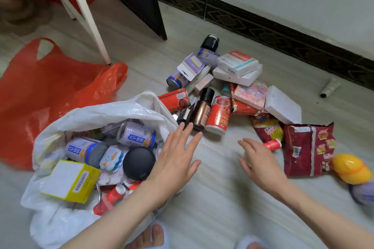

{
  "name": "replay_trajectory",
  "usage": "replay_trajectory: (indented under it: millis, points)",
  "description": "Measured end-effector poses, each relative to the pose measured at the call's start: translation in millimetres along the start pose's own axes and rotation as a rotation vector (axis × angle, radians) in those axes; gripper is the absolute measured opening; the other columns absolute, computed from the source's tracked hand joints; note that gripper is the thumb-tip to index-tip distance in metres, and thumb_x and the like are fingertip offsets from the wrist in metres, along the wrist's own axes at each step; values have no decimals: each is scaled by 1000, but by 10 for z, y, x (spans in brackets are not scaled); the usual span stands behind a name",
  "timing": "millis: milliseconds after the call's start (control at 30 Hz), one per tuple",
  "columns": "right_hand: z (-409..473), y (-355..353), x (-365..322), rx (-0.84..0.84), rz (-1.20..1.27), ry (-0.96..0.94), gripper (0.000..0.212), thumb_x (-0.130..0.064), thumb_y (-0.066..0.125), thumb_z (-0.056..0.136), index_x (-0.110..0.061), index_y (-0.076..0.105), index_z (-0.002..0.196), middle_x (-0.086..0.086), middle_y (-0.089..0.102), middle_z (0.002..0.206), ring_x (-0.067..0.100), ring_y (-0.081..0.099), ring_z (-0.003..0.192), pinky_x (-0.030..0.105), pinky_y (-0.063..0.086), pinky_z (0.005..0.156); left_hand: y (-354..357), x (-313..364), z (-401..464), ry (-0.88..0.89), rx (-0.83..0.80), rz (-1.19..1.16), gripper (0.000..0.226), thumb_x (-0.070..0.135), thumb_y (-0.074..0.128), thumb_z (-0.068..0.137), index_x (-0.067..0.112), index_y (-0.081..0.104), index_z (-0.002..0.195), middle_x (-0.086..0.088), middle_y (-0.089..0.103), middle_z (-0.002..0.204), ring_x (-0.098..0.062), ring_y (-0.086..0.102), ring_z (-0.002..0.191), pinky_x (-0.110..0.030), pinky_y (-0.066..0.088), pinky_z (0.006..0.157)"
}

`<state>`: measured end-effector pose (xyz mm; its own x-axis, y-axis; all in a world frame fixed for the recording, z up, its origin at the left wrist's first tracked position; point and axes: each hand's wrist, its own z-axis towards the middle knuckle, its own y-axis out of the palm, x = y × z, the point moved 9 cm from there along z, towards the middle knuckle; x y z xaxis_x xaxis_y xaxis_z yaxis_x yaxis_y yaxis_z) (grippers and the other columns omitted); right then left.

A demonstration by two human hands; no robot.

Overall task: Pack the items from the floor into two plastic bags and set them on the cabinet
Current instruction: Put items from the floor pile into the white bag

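Both hands hover empty over the pale tiled floor [212,198], the left hand [174,159] flat with fingers straight at the mouth of the crumpled white plastic bag [97,113], the right hand [261,161] spread with relaxed fingers. That bag lies open holding cans, a yellow-edged box [69,181] and a black round case [138,162]. A flat red plastic bag [50,87] lies behind it, and the unpacked heap of cans, boxes and red snack packets [307,147] sits beyond the fingertips.
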<state>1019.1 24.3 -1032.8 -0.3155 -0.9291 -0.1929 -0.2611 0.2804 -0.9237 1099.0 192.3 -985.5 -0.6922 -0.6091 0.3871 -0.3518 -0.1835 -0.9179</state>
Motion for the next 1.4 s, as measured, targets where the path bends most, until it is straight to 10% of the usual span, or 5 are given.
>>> replay_trajectory:
  millis: [133, 600, 867, 1067, 1400]
  points:
    - [-72, 154, 435, -3, -66, 60, 39, -14, 64, 82, -1, 57, 118, 19, 58, 120, 38, 56, 111, 46, 44, 95, 303, 56, 518, 15, -100, 86, 71, 42, 47, 91, 17, 11, 146, -9, -1, 157, -24, -5, 144, -33, 1, 116]
    - [238, 336, 823, -45, -214, 49, 31, -27, 40, 94, -20, 46, 124, 5, 52, 121, 26, 45, 115, 42, 23, 108, 768, 119, 1321, -296, 8, 144, 75, 42, 58, 82, 13, 20, 140, -21, 42, 128, -35, 39, 115, -40, 31, 95]
    - [-74, 244, 603, 6, 186, 151, 37, -39, 49, 91, -20, 46, 123, 4, 53, 112, 25, 53, 99, 32, 38, 72, 894, 102, 863, -310, -18, 35, 79, 34, 58, 73, 20, 22, 142, -17, 42, 121, -35, 41, 105, -42, 34, 90]
    - [-256, 308, 593, 18, 340, 181, 36, -37, 52, 90, -19, 48, 121, 3, 56, 107, 25, 54, 98, 36, 43, 76, 1067, 65, 555, -316, -124, -96, 84, 40, 63, 78, 36, 11, 144, -14, 41, 116, -33, 46, 106, -40, 39, 94]
    - [-245, 55, 493, 223, 678, 315, 31, -34, 59, 86, -20, 54, 114, 1, 60, 101, 19, 55, 90, 33, 44, 78, 187, 5, 470, -306, 132, -490, 55, 34, 72, 68, 28, 47, 116, -2, 54, 116, -21, 44, 111, -23, 30, 87]
